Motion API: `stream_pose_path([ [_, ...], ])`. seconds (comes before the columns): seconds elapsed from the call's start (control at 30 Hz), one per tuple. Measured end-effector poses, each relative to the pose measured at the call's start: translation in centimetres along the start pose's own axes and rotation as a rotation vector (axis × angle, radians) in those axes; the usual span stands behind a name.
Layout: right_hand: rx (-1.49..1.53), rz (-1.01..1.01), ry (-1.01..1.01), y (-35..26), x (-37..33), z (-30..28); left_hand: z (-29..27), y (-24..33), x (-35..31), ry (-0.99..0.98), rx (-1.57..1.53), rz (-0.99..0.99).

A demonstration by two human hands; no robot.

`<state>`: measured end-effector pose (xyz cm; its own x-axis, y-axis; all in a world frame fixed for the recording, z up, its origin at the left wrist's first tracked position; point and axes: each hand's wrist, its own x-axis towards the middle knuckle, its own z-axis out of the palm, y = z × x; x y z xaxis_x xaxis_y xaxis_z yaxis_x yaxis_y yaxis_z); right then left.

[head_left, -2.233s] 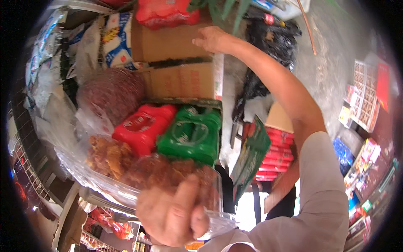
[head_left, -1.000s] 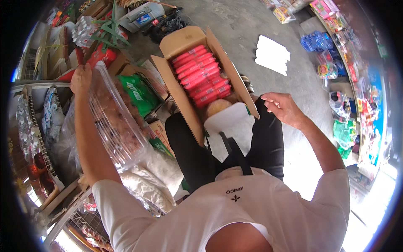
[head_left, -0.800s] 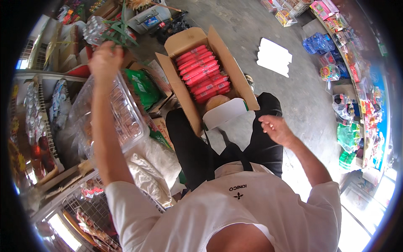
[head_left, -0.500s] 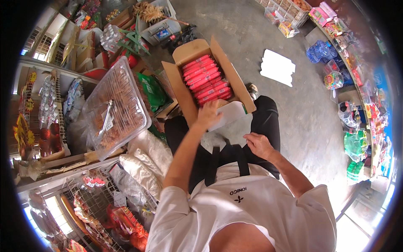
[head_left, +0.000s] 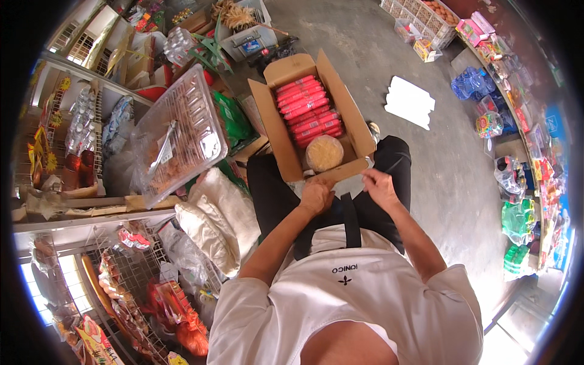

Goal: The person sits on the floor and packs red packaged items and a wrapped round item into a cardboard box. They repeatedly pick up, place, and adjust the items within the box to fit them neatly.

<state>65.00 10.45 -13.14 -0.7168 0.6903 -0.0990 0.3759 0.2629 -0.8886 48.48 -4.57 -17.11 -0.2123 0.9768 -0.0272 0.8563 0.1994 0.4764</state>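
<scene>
- While grey concrete floor (head_left: 347, 42) spreads beyond the cardboard box (head_left: 272, 128), white card (head_left: 409, 102) lies to its right.
- Inside the box, ahead of the fingers, are red packets (head_left: 308, 109) and 1 round tan bundle (head_left: 324, 153).
- Left hand (head_left: 317, 196), fingers bent, meets the box's near flap (head_left: 342, 173); right hand (head_left: 380, 187), fingers nearly together, is at its near right corner; whether either grips, I cannot tell.

Red packets (head_left: 309, 108) hide much of the bottom of the carton (head_left: 268, 125); their print is unreadably small
</scene>
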Motion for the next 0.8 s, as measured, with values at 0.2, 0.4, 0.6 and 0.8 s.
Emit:
stream_pose_path([
  [0.2, 0.029, 0.085, -0.010, -1.6, 3.6, 0.0, 2.6, 0.8, -1.0, -0.231, -0.239, -0.324],
  [0.4, -0.520, 0.129, -0.493, 2.5, 6.5, 3.3, 4.8, -2.6, -0.4, -0.282, -0.499, -0.407],
  [0.6, -0.663, 0.234, -0.614, 3.9, 5.2, 6.3, 8.2, -4.2, -1.3, -0.121, -0.515, -0.361],
  [0.8, -0.605, 0.307, -0.689, 6.5, 6.3, 7.5, 8.3, -3.3, -0.2, -0.043, -0.358, -0.454],
])
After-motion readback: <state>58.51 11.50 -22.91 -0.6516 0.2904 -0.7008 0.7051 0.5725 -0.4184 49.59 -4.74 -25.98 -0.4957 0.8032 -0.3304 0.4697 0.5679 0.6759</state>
